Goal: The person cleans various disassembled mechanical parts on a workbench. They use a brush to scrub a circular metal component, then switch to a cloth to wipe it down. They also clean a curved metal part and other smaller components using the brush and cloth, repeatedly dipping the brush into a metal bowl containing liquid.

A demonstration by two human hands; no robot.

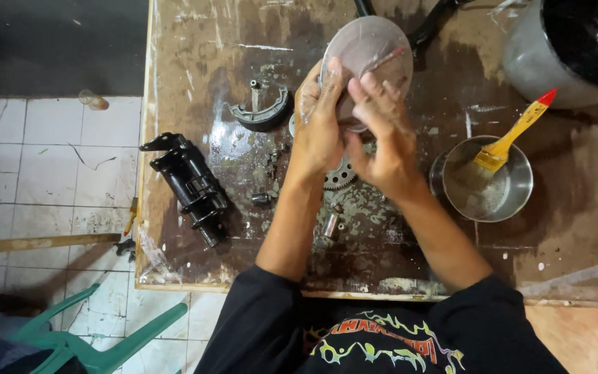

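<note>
Both my hands hold a round, greyish clear plastic disc, like a lid (pixel 368 52), tilted up over the wet wooden workbench (pixel 195 69). My left hand (pixel 320 128) grips its lower left edge with the fingers against its face. My right hand (pixel 382 131) presses fingertips on its lower middle. Under my hands lie a toothed sprocket (pixel 340 176), a small metal sleeve (pixel 331 225) and small bolts.
A black engine part (pixel 192 183) lies at the left, a curved brake shoe (pixel 261 111) behind it. A steel bowl (pixel 487 181) with a yellow paintbrush (pixel 513 131) stands at the right, a large pot (pixel 562 48) at the far right. A green plastic chair (pixel 84 339) stands on the tiled floor.
</note>
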